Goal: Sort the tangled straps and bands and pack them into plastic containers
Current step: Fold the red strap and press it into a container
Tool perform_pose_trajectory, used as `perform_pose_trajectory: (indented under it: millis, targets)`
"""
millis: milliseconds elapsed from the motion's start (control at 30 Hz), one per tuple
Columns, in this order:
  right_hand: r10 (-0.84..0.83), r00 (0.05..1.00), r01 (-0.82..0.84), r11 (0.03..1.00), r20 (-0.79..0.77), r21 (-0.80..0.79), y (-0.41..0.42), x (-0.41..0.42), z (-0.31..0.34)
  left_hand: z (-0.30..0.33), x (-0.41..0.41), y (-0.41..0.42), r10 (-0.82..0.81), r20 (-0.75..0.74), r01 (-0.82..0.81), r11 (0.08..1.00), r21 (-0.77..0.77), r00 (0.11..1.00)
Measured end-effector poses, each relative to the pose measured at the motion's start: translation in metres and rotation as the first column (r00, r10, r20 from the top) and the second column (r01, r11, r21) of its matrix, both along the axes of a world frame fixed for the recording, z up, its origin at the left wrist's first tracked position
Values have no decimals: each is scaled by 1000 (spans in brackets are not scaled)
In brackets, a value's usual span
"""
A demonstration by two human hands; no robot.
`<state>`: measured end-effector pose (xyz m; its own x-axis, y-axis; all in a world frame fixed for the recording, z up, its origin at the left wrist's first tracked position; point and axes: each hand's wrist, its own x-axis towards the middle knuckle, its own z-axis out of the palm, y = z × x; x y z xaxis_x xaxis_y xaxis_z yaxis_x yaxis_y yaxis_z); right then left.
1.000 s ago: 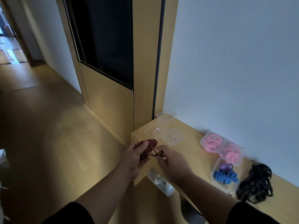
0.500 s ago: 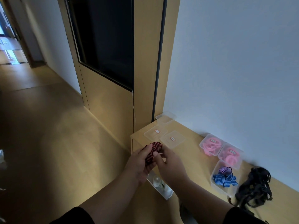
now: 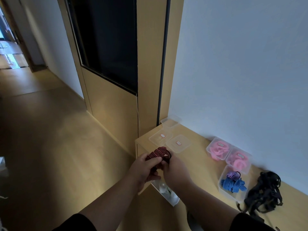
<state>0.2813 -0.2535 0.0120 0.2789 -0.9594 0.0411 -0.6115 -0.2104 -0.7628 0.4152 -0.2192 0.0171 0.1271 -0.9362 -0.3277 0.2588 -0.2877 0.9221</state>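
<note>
The left hand curls its fingers and thumb around a red-and-black striped band, a flat woven strip bunched into a soft roll. At its 3 o'clock the right hand pinches a thin black elastic loop against that roll. Both hold the bundle in the air over the near corner of the wooden shelf top. The step in hand seems to be binding the coiled band; the next move likely calls for seating the loop fully, then carrying the bundle to a box.

At 12 o'clock from the hands lie two clear flat lids with small labels and an empty clear container. At 3 o'clock sit two lidded boxes of glossy pink bands, and an open box with a blue striped band and a lilac one. At 4 o'clock a matte black tangle of straps waits unsorted.
</note>
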Motion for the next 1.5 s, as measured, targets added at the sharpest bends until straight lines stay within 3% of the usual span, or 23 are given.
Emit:
perform_pose_trajectory:
  millis: [167, 267, 500, 633, 767, 1067, 1133, 1233, 1333, 1500]
  targets:
    - [-40, 998, 39, 999, 55, 26, -2, 6, -2, 5, -8, -1, 141, -285, -111, 987, 119, 948]
    - [-3, 1000, 2, 1000, 25, 17, -4, 11, 1, 2, -5, -4, 140, -313, -89, 981, 173, 939]
    - [-39, 978, 32, 999, -204, -36, -4, 15, 0, -5, -2, -10, 123, -136, -108, 988, 114, 983]
    - [-26, 947, 19, 1000, -321, -24, -6, 17, 0, -14, 1, -14, 176, 73, -182, 980, 83, 982]
    - [-21, 951, 24, 1000, -308, 5, -1, 21, -1, -18, 9, -18, 218, 261, -248, 965, 87, 940]
    - [-10, 967, -2, 999, -256, -45, 0, 18, 9, -12, 21, -32, 229, 429, -272, 961, 41, 874]
    - [-13, 967, 6, 1000, -253, -30, -1, 16, 14, -15, 23, -33, 193, 588, -195, 979, -61, 786]
    - [-43, 971, 47, 999, -237, 8, -5, 13, 21, -18, 21, -31, 98, 833, 50, 988, -149, 544]
    - [-19, 931, 19, 1000, -365, -4, -11, 10, 28, -20, 18, -27, 32, 899, 213, 967, -138, 437]
    - [105, 815, -104, 994, -570, 33, -5, 10, 36, -18, 14, -26, -64, 954, 287, 958, -24, 293]
